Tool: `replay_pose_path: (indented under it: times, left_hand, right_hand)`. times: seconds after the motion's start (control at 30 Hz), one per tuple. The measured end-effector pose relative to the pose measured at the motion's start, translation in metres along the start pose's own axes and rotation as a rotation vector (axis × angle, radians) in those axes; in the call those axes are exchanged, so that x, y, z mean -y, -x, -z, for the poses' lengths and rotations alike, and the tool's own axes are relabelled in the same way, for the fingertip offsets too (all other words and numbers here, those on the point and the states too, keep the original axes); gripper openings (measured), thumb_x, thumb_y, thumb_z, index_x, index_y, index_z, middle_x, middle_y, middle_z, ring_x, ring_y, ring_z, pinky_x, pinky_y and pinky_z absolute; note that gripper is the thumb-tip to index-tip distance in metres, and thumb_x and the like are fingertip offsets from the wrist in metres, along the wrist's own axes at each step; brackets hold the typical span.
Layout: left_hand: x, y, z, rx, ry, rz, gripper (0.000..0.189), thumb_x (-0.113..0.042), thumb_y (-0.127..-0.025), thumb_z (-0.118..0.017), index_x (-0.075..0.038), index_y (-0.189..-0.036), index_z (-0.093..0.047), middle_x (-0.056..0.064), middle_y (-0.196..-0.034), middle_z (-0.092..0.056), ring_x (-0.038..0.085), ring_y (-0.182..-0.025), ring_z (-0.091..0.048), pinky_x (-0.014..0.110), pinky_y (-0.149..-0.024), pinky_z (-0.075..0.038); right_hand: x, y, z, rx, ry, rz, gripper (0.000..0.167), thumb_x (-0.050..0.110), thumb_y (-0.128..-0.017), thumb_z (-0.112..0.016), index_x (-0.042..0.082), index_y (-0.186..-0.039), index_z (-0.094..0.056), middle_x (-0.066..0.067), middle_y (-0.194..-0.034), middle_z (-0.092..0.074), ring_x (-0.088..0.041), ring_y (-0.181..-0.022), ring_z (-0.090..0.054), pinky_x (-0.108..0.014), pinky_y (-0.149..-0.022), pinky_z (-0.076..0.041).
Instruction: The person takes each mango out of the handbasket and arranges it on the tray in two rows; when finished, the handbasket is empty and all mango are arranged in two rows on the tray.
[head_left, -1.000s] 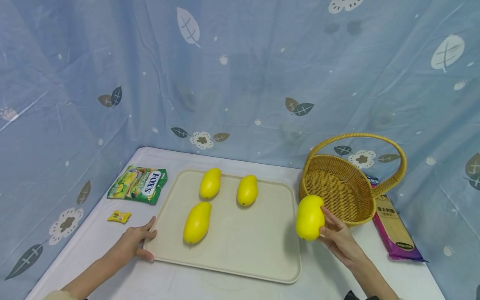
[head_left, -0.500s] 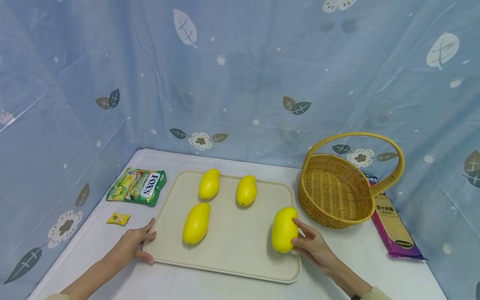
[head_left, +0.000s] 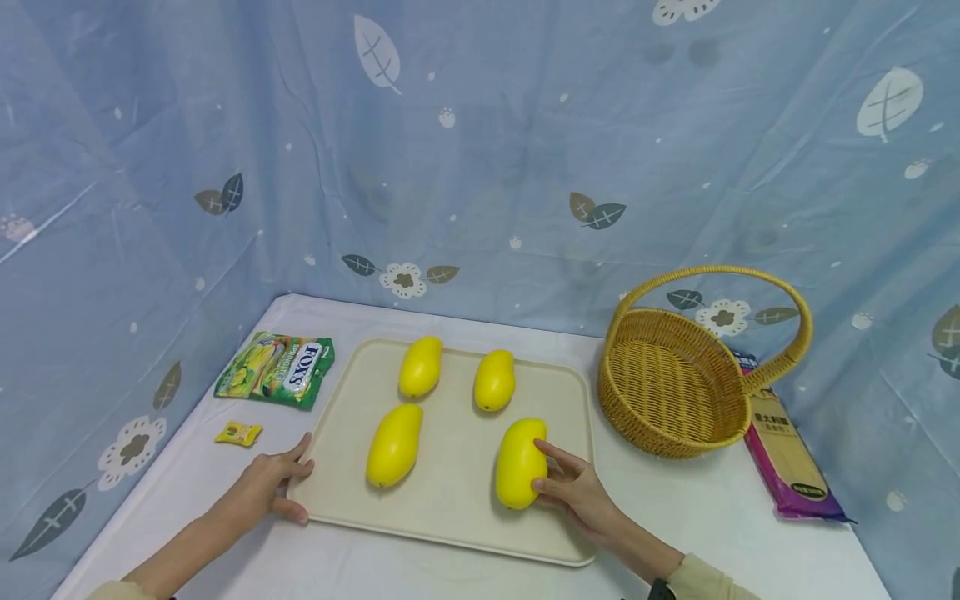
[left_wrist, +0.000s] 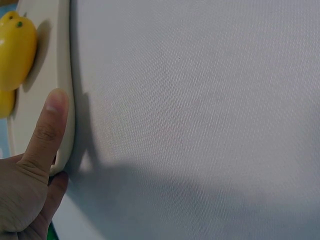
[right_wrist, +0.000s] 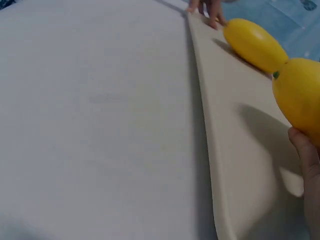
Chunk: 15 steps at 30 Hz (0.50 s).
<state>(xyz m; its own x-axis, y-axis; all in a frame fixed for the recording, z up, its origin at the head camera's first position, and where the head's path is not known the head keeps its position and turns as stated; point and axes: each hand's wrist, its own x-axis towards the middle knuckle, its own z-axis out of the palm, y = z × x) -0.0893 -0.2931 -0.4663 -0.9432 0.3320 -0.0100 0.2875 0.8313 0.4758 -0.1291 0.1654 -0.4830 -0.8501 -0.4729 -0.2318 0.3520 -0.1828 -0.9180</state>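
Observation:
A yellow mango point(head_left: 521, 463) is pinched between the fingers and thumb of my right hand point(head_left: 581, 493). It is over the right part of the beige tray point(head_left: 465, 521); the right wrist view shows the held mango point(right_wrist: 300, 97) above its own shadow. Three more mangoes lie on the tray: a back-left mango point(head_left: 421, 367), a back-middle mango point(head_left: 494, 380) and a front-left mango point(head_left: 394, 446). My left hand point(head_left: 262, 487) grips the tray's front-left corner, and the left wrist view shows the thumb point(left_wrist: 50, 125) along the rim.
A wicker basket point(head_left: 667, 383) with a tall handle stands right of the tray. Behind it lies a purple-edged noodle pack point(head_left: 791, 458). To the left are a green Fox's bag point(head_left: 276, 369) and a small yellow wrapped sweet point(head_left: 238, 433). Blue patterned cloth point(head_left: 480, 167) surrounds the table.
My right hand has carried the mango left from beside the basket, over the tray's right edge, to the tray's right-middle part. My left hand has stayed at the tray corner.

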Motion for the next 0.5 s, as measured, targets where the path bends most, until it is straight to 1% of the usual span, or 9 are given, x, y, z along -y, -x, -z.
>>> replay_pose_path:
  times: [0.1,0.27,0.33,0.4,0.43,0.5]
  left_hand:
    - [0.0,0.0,0.0,0.005,-0.002,-0.002,0.077,-0.036,-0.05,-0.082,0.012,-0.108,-0.065,0.035,-0.133,-0.043,0.049,-0.111,-0.055,0.049,-0.087,-0.051]
    - [0.001,0.001,-0.001,-0.008,-0.001,-0.003,0.077,-0.036,-0.049,-0.081,0.012,-0.107,-0.065,0.035,-0.132,-0.043,0.049,-0.111,-0.055,0.049,-0.087,-0.051]
    - [0.002,0.002,-0.001,-0.014,-0.002,-0.001,0.076,-0.035,-0.049,-0.081,0.012,-0.107,-0.065,0.034,-0.132,-0.044,0.048,-0.111,-0.055,0.049,-0.087,-0.051]
    - [0.002,0.002,-0.001,-0.014,-0.003,-0.003,0.076,-0.035,-0.049,-0.082,0.012,-0.107,-0.065,0.034,-0.132,-0.044,0.048,-0.111,-0.055,0.049,-0.087,-0.051]
    - [0.002,0.002,-0.001,-0.014,-0.006,-0.007,0.076,-0.036,-0.049,-0.082,0.012,-0.107,-0.065,0.035,-0.132,-0.044,0.048,-0.11,-0.055,0.048,-0.086,-0.051]
    - [0.002,0.001,0.0,-0.012,-0.013,-0.009,0.077,-0.036,-0.049,-0.082,0.011,-0.107,-0.066,0.034,-0.132,-0.044,0.048,-0.11,-0.055,0.048,-0.086,-0.051]
  right_hand:
    - [-0.003,-0.008,-0.016,-0.017,0.007,-0.004,0.069,-0.003,-0.088,-0.065,-0.003,-0.146,-0.027,-0.022,-0.157,-0.007,-0.019,-0.113,-0.058,-0.035,-0.093,-0.052]
    - [-0.006,-0.021,-0.04,-0.049,0.038,0.011,0.065,0.0,-0.086,-0.068,-0.002,-0.143,-0.037,-0.023,-0.152,-0.026,-0.019,-0.109,-0.059,-0.035,-0.09,-0.054]
    - [-0.008,-0.025,-0.047,-0.046,0.059,0.026,0.063,0.001,-0.086,-0.069,-0.002,-0.142,-0.039,-0.024,-0.149,-0.032,-0.018,-0.107,-0.059,-0.031,-0.087,-0.056]
    - [-0.01,-0.029,-0.053,-0.043,0.1,0.046,0.061,0.002,-0.086,-0.07,-0.003,-0.14,-0.042,-0.025,-0.148,-0.034,-0.017,-0.103,-0.057,-0.021,-0.077,-0.055]
    - [-0.011,-0.03,-0.055,-0.045,0.121,0.054,0.061,0.002,-0.085,-0.071,-0.003,-0.139,-0.043,-0.026,-0.148,-0.034,-0.018,-0.105,-0.057,-0.019,-0.077,-0.055]
    - [-0.013,-0.032,-0.059,-0.054,0.184,0.079,0.059,0.004,-0.085,-0.072,-0.004,-0.137,-0.046,-0.027,-0.149,-0.032,-0.025,-0.114,-0.055,-0.016,-0.08,-0.052]
